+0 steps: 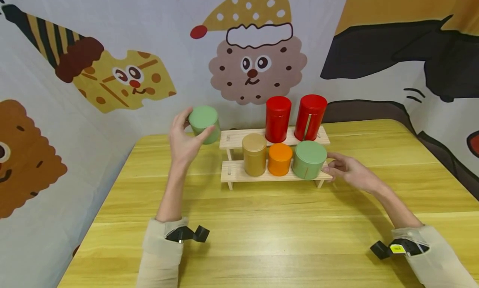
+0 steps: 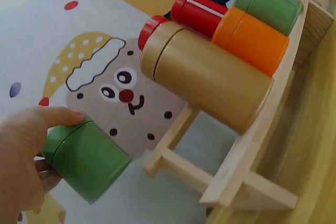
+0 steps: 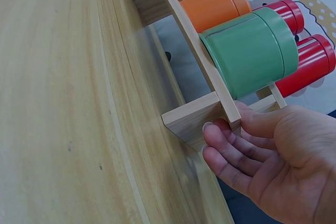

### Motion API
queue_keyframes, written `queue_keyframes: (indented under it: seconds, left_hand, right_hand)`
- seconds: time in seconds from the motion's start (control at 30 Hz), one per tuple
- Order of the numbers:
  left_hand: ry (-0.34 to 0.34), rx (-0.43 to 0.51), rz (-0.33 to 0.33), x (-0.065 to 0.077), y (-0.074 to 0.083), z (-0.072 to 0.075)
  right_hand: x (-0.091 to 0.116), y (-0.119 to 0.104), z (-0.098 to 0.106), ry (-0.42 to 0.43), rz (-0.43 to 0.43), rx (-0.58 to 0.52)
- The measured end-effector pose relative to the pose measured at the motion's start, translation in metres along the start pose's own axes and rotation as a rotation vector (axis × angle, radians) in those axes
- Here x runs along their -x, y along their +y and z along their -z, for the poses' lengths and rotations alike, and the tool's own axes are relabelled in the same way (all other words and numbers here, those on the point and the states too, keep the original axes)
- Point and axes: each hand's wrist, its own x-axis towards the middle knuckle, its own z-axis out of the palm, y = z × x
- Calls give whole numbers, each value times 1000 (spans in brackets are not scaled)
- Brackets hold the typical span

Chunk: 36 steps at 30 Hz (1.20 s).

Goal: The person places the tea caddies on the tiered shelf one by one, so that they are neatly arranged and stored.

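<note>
My left hand (image 1: 183,140) holds a small green tin (image 1: 203,123) in the air, left of a two-tier wooden rack (image 1: 237,171). Thumb and fingers lie round the tin's sides near its lid, as the left wrist view shows. My right hand (image 3: 283,156) grips the right end of the rack's lower board, thumb above and fingers curled beneath. On that lower board stand a gold tin (image 1: 254,155), an orange tin (image 1: 280,160) and a wider green tin (image 1: 309,160), the last closest to my right hand. Two tall red tins, a left one (image 1: 278,119) and a right one (image 1: 310,117), occupy the upper board.
The rack stands toward the back of a wood-grain table (image 1: 254,234). Behind it hangs a white cloth (image 1: 194,71) printed with cartoon figures. The left part of the upper board (image 1: 243,138) shows bare wood.
</note>
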Motion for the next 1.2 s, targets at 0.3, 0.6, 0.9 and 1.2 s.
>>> queue_keyframes:
  seconds: [0.3, 0.6, 0.9, 1.2]
  left_hand:
    - [-30, 59, 16, -1, 12, -17]
    - [-73, 85, 36, 0, 23, -36]
    - [-133, 70, 72, 2, 28, -53]
    - [-178, 90, 107, 5, 29, -64]
  right_hand:
    - [0, -1, 0, -1, -1, 7]
    - [0, 1, 0, -3, 7, -25]
    - [0, 1, 0, -6, 8, -26]
    - [0, 1, 0, -8, 9, -26]
